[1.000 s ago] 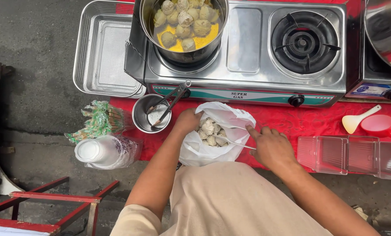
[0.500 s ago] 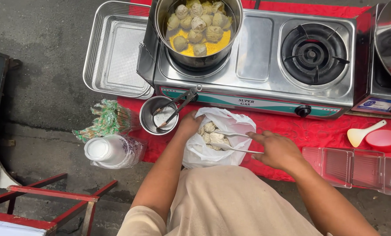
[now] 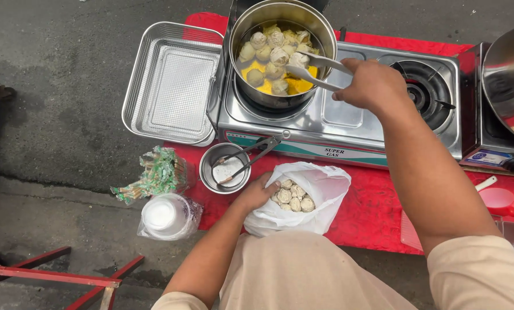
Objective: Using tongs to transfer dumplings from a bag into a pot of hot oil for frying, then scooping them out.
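Right hand: right hand [image 3: 373, 86] is raised over the gas stove [image 3: 349, 112], fingers curled tight around the handles of white tongs [image 3: 314, 68].
Tongs: tips are nearly together and reach over the rim into the steel pot [image 3: 282, 51]; one pale dumpling [image 3: 298, 59] sits right at the tips, though whether it is actually pinched cannot be told.
Pot: stands on the left burner, holding yellow liquid with many pale dumplings floating in it.
Left hand: left hand [image 3: 258, 193] rests on the near left edge of the white plastic bag [image 3: 303, 201], fingers bent and gripping the rim, holding the mouth open.
Bag: lies on the red cloth [image 3: 377, 209] just in front of the stove, between the person's body and the stove, with a cluster of uncooked dumplings [image 3: 294, 197] visible inside.
Small bowl: round metal bowl [image 3: 225, 168] sits just left of the bag, with metal tongs [image 3: 250, 158] lying across it.
Tray: metal mesh tray [image 3: 173, 83] sits to the left of the stove, touching its side.
Cups: stack of plastic cups in a wrapper [image 3: 168, 215] lies on the ground left of the cloth, near a bundle of green-wrapped sticks [image 3: 153, 178].
Right side: second steel pot [image 3: 509, 74] stands on another stove at the frame edge; pink scoop [image 3: 496, 200] lies on the cloth below it.
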